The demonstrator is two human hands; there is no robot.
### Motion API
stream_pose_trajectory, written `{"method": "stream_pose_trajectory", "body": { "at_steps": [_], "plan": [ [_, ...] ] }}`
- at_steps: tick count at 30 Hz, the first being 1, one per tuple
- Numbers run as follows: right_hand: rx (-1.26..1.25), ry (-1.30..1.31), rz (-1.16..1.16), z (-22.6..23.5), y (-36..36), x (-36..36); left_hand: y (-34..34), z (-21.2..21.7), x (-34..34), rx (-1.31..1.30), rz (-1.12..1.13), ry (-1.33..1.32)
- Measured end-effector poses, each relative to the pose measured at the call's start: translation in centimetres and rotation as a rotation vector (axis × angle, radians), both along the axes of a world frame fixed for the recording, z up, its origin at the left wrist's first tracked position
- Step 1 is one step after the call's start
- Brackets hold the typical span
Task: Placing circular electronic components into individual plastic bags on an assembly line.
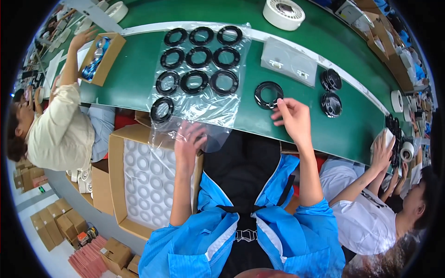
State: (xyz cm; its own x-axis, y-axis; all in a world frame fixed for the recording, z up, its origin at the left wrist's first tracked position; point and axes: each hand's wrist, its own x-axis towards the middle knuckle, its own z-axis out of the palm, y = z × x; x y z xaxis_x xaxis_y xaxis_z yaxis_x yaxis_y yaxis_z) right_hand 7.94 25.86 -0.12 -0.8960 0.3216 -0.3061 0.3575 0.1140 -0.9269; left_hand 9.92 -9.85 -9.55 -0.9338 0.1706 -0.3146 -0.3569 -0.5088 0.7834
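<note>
Centre of the frame, the right hand (293, 116) hovers over the green belt (134, 78), fingers loosely curled, thumb and forefinger tips right at the lower right edge of a single black ring (268, 94) lying flat on the belt; whether they actually pinch the ring I cannot tell. Just left of centre and lower, the left hand (189, 139) rests with fingers spread on the near edge of a clear plastic sheet (204, 104), which overhangs the belt's edge toward the person. On that sheet sit ten black rings (199, 58), three rows of three plus one more at the lower left corner, all flat and apart from each other. Below the left hand, lower left of centre, an open cardboard box (117, 176) holds a white foam tray (146, 180) with round pockets. To the right of the lone ring, two short stacks of black rings (331, 91) stand on the belt, and above it lies a clear bag (288, 61) with small white pieces. A white reel (283, 13) sits at the top of the frame. At the upper left, another person's hand (83, 38) reaches toward a small box with blue items (102, 58); at the right edge, a third person's hands (384, 150) handle white tape rolls (402, 125)
</note>
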Motion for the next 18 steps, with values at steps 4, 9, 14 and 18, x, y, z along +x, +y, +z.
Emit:
{"method": "stream_pose_trajectory", "body": {
  "at_steps": [4,9,14,18],
  "plan": [
    [0.78,-0.029,0.123,5.5,-1.3,3.0,-1.5,-0.2,0.1,0.041,0.06,0.259],
    [0.867,0.347,0.302,3.3,-1.2,1.9,-3.1,0.2,-0.7,0.169,0.221,0.235],
    [0.802,0.395,0.363,3.6,-3.6,0.8,-3.9,1.3,-1.2,0.11,0.366,0.141],
    [0.597,0.747,0.419,4.3,-11.3,-2.5,-3.2,-0.7,-2.5,-0.033,0.483,0.059]
  ]
}}
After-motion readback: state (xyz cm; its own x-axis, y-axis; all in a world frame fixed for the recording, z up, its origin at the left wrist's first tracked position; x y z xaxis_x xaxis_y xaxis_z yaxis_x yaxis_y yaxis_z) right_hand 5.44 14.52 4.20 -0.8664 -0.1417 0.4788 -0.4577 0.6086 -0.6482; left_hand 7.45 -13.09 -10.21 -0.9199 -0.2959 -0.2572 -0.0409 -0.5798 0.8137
